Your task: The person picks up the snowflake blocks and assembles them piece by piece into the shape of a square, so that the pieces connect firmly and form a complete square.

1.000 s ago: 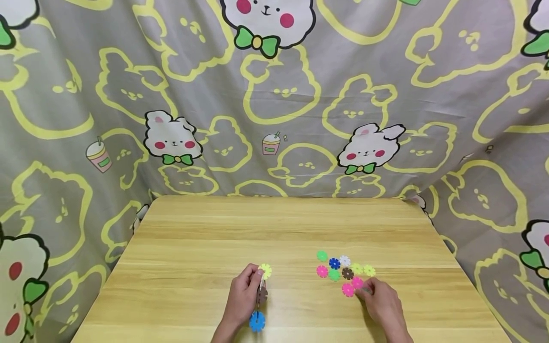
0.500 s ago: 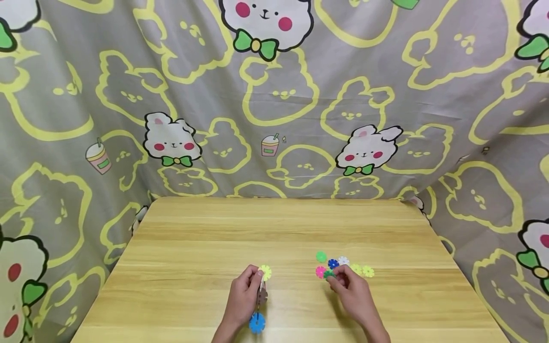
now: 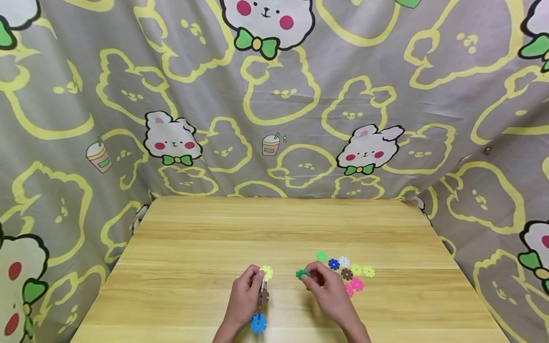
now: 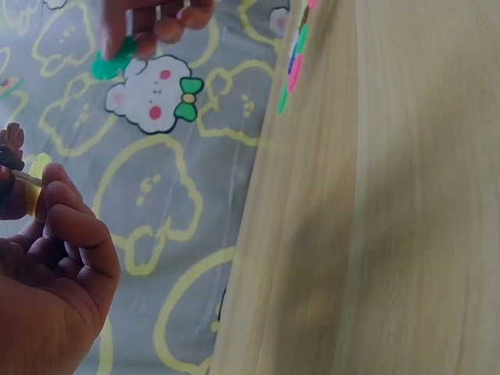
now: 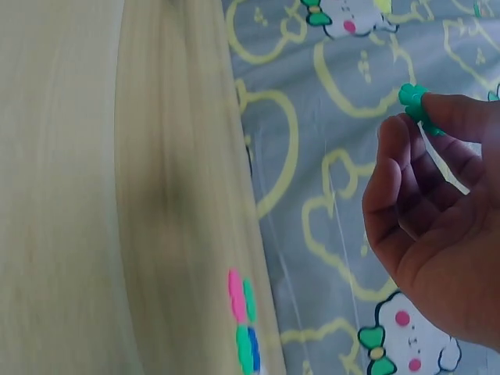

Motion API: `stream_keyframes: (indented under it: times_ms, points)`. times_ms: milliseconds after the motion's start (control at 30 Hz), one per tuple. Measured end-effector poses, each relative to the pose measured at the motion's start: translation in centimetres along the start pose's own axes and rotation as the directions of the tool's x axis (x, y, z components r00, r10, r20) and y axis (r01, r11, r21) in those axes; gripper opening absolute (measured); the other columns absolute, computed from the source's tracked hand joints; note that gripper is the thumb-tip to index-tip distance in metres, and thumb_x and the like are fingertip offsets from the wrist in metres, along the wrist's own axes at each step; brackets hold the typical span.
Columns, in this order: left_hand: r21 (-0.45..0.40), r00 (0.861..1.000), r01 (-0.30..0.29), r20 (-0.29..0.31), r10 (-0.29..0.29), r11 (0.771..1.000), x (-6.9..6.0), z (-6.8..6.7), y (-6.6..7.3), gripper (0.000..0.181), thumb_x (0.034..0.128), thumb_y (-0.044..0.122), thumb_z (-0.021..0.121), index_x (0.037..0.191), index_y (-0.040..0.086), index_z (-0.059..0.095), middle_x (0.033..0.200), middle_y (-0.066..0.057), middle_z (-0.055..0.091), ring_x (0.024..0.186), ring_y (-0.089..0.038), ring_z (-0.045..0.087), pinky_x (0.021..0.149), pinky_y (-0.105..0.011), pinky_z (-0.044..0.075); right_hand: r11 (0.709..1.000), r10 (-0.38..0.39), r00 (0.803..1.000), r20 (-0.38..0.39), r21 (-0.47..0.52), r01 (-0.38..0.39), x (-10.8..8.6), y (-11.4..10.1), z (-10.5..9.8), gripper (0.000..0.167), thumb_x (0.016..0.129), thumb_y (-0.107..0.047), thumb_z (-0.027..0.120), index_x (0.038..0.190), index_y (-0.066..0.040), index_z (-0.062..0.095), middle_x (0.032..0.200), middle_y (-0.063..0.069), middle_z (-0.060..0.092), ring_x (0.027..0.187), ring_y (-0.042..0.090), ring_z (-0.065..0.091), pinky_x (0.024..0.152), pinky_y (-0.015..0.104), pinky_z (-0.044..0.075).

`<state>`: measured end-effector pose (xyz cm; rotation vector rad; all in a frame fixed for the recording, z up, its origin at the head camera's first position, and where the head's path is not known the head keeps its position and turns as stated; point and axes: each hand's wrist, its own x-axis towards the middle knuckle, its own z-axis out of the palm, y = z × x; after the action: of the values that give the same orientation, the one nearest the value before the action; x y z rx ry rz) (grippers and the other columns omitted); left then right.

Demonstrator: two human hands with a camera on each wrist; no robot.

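My left hand (image 3: pixel 243 299) pinches a small chain of slotted plastic discs joined edge to edge. A yellow disc (image 3: pixel 268 272) tops it, a brown disc (image 3: pixel 264 297) sits lower, and a blue disc (image 3: pixel 259 323) hangs at the bottom; pieces seen edge-on between them are hard to make out. To the right, my right hand (image 3: pixel 330 290) holds a green slotted disc (image 3: pixel 301 274) between thumb and fingers, apart from the chain. The right wrist view shows this green disc (image 5: pixel 414 100) at the fingertips, raised above the tabletop.
Loose slotted discs lie right of my right hand on the wooden table (image 3: pixel 193 252): a light green disc (image 3: pixel 321 256), a dark blue disc (image 3: pixel 333 264), a white disc (image 3: pixel 344 261), a brown disc (image 3: pixel 347 274), plus yellow and pink ones. A patterned curtain (image 3: pixel 231 95) surrounds the table.
My right hand has picked the green disc up from beside the pink discs and carried it left toward the chain. My left hand keeps its place and hold.
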<state>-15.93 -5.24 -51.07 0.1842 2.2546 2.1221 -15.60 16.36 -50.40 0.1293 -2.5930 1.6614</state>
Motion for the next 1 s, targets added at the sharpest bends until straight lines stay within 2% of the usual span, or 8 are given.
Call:
stream_keyframes:
  times_ms: [133,233,367,467,700,1000]
  points:
    - [-0.004,1.000,0.005,0.006,-0.005,1.000,0.0,0.0,-0.1,0.025,0.1021,0.022,0.049,0.091,0.001,0.055,0.062,-0.004,0.053,0.046,-0.006,0.051,0.042,-0.022,0.045,0.997,-0.065,0.998,0.020,-0.033,0.066,0.1,-0.7,1.0,0.008,0.088,-0.022,0.071,0.089,-0.026,0.064,0.074,-0.008,0.059,0.066,0.004,0.053,0.061,0.020,0.047]
    - [0.005,1.000,0.023,0.013,-0.023,1.000,0.1,0.0,-0.2,0.025,0.1024,0.024,0.049,0.091,0.002,0.054,0.062,-0.003,0.051,0.046,-0.006,0.050,0.043,-0.021,0.045,0.989,-0.144,0.989,0.023,-0.043,0.145,0.2,-1.1,1.7,0.009,0.088,-0.021,0.071,0.090,-0.027,0.065,0.076,-0.012,0.060,0.065,0.003,0.053,0.059,0.020,0.048]
    - [0.013,0.999,0.036,0.029,-0.036,0.999,0.1,0.1,-0.4,0.026,0.1030,0.025,0.047,0.093,0.003,0.054,0.063,-0.001,0.051,0.047,-0.005,0.050,0.044,-0.021,0.045,0.957,-0.278,0.961,0.004,-0.080,0.277,0.4,-1.4,2.4,0.010,0.088,-0.019,0.070,0.090,-0.027,0.064,0.078,-0.016,0.060,0.065,-0.001,0.052,0.057,0.018,0.048]
    - [0.009,0.998,0.039,0.043,-0.039,0.999,0.1,0.1,-0.4,0.026,0.1031,0.026,0.047,0.093,0.003,0.055,0.063,-0.001,0.050,0.047,-0.005,0.049,0.045,-0.021,0.045,0.934,-0.342,0.940,-0.001,-0.105,0.340,0.6,-1.4,2.8,0.009,0.089,-0.019,0.070,0.090,-0.026,0.064,0.080,-0.018,0.059,0.065,-0.003,0.051,0.056,0.018,0.047]
    - [0.043,0.998,0.036,0.050,-0.038,0.998,0.1,0.2,-0.4,0.030,0.1030,0.029,0.047,0.094,0.002,0.055,0.062,-0.001,0.050,0.047,-0.005,0.049,0.044,-0.021,0.043,0.922,-0.373,0.928,0.009,-0.112,0.372,0.6,-1.4,3.3,0.007,0.090,-0.020,0.069,0.090,-0.025,0.064,0.081,-0.017,0.060,0.066,-0.003,0.051,0.055,0.018,0.048]
    - [0.053,0.998,0.039,0.043,-0.042,0.998,0.0,0.2,-0.6,0.027,0.1031,0.028,0.047,0.093,0.005,0.056,0.062,0.001,0.050,0.046,-0.004,0.048,0.043,-0.021,0.043,0.907,-0.409,0.912,-0.040,-0.125,0.401,0.6,-1.0,3.7,0.008,0.088,-0.018,0.070,0.091,-0.024,0.065,0.081,-0.016,0.061,0.066,-0.004,0.052,0.055,0.017,0.047]
